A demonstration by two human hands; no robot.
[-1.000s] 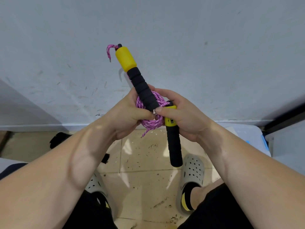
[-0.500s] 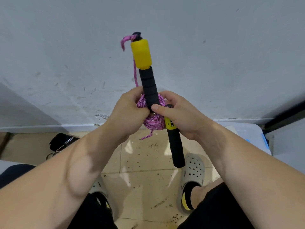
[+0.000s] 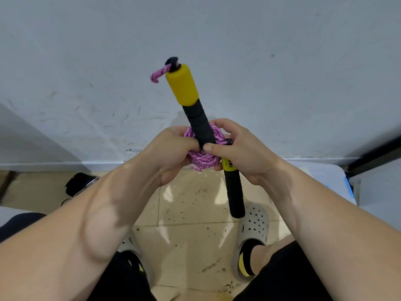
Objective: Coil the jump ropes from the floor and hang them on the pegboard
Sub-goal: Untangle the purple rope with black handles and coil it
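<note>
Upper handle [image 3: 191,101] tipped left, lower than before. Left hand [image 3: 171,155], right hand [image 3: 240,153]: fingers clamped on pink rope coil [image 3: 202,159], held above floor [image 3: 191,205]. Coiling nearly done; next, tuck loose end, carry to pegboard, unseen here

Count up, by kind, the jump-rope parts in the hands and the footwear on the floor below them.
Handles: 2, upper handle and lower handle
Coils: 1, pink rope coil
Clogs: 2, right clog and left clog, which is partly hidden by the forearm
Total: 5
</note>
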